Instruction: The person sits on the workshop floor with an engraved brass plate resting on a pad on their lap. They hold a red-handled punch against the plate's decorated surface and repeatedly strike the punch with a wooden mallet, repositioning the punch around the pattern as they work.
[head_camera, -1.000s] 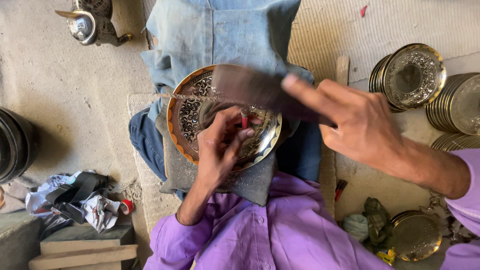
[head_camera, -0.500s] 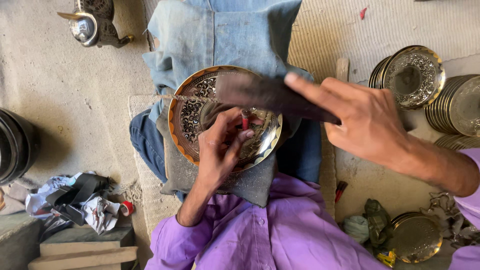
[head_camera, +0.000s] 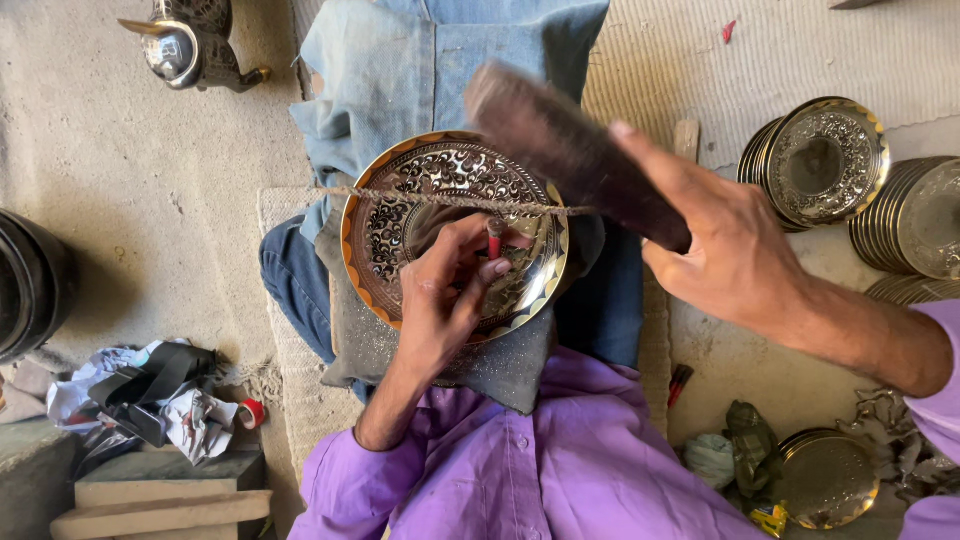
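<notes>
Crumpled white wrappers (head_camera: 150, 395) beside engraved plate (head_camera: 400, 210)

A small yellow packet (head_camera: 768, 519) is seen on the floor at the bottom right, just beside a round metal plate (head_camera: 826, 480). No labels, signs or screens are seen.

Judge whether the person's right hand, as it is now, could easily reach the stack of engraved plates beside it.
Probably yes. The stack of engraved plates lies just beyond the right hand with bare mat between them. But that hand grips a dark wooden block, so it would have to free itself first.
</notes>
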